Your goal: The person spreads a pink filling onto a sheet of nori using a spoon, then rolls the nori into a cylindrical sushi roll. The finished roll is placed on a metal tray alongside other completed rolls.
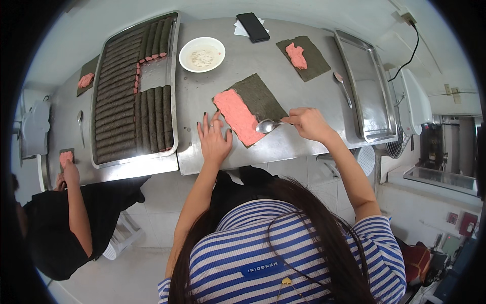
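Note:
A dark green seaweed sheet (257, 91) lies at a slant on the steel table in front of me. Pink paste (236, 115) covers its left part in a broad flat band. My right hand (310, 124) is closed round the handle of a metal spoon (265, 126), whose bowl rests at the paste's lower right edge. Beside the sheet's lower left side, my left hand (214, 141) lies on the table with fingers spread, the fingertips close to the paste's edge.
Left of me, a metal tray (175, 116) holds several rows of seaweed rolls. Beyond the sheet are a white bowl (202, 54) of cloudy liquid and a black phone (253, 27). Another sheet with paste (296, 55), a spoon (343, 89) and a tray (372, 86) lie right. A co-worker's hand (71, 173) works far left.

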{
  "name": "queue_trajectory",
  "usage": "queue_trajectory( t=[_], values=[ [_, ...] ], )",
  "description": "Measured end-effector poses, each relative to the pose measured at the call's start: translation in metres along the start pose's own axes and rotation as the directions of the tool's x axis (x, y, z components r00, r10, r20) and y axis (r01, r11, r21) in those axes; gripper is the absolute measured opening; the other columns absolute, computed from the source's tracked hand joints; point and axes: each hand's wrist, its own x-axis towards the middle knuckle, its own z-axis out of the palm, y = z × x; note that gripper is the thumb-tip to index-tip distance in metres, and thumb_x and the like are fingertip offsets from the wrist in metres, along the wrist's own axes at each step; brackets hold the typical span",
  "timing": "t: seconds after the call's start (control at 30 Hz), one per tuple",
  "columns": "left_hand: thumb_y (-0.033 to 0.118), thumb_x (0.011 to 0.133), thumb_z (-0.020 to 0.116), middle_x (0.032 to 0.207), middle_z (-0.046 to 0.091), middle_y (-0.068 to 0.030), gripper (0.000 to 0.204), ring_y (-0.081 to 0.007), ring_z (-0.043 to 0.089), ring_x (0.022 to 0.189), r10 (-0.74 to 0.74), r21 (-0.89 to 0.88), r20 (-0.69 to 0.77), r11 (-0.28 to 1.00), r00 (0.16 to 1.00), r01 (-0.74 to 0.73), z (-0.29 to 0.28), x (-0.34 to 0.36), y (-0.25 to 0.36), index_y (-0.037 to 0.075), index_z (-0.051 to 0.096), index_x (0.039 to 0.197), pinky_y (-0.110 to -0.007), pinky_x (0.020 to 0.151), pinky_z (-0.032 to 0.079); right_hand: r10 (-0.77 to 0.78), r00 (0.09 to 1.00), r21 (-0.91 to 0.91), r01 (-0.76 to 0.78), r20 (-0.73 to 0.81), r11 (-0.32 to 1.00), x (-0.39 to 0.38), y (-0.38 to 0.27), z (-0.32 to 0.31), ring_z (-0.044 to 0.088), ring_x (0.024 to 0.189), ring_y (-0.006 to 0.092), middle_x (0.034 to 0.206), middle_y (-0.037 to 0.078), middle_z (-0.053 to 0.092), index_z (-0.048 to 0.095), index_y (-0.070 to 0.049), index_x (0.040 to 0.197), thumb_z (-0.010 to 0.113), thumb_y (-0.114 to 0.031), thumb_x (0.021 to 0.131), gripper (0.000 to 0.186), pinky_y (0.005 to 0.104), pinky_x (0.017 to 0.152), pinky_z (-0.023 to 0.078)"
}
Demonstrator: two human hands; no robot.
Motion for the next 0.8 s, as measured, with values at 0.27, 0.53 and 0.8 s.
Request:
queue_trajectory(
  t=[0.27, 0.53, 0.8],
  values=[
    [0.023, 0.081, 0.060, 0.136, 0.046, -0.0039, 0.031, -0.0348, 0.028, 0.138, -0.011, 0.001, 0.018, 1.000, 1.000, 0.011, -0.003, 0.001, 0.002, 0.004, 0.049, 0.104, -0.056, 0.112, 0.019, -0.204, 0.978, 0.036, 0.203, 0.046, 0.979, 0.047, 0.016, 0.026, 0.062, 0.077, 0.0260, 0.080, 0.003, 0.061, 0.074, -0.017, 0.097, 0.058, 0.001, 0.067, 0.039, 0.0404, 0.064, 0.049],
    [0.024, 0.078, 0.060, 0.139, 0.045, -0.0043, 0.033, -0.0349, 0.029, 0.137, -0.047, 0.010, 0.035, 0.999, 0.998, 0.047, -0.002, 0.001, 0.002, 0.006, 0.049, 0.103, -0.055, 0.112, 0.018, -0.280, 0.960, 0.045, 0.280, -0.017, 0.959, 0.115, 0.036, 0.027, 0.063, 0.078, 0.0271, 0.081, 0.004, 0.062, 0.075, -0.018, 0.095, 0.058, -0.002, 0.069, 0.036, 0.0414, 0.065, 0.049],
    [0.025, 0.077, 0.059, 0.131, 0.050, -0.0051, 0.044, -0.0351, 0.031, 0.136, -0.030, 0.046, 0.017, 0.999, 0.999, 0.029, -0.001, 0.001, 0.003, 0.005, 0.045, 0.113, -0.055, 0.112, 0.019, -0.290, 0.957, 0.066, 0.290, -0.022, 0.955, 0.167, 0.042, 0.020, 0.063, 0.080, 0.0290, 0.086, 0.005, 0.066, 0.075, -0.019, 0.097, 0.059, -0.005, 0.075, 0.031, 0.0423, 0.068, 0.050]
  ],
)
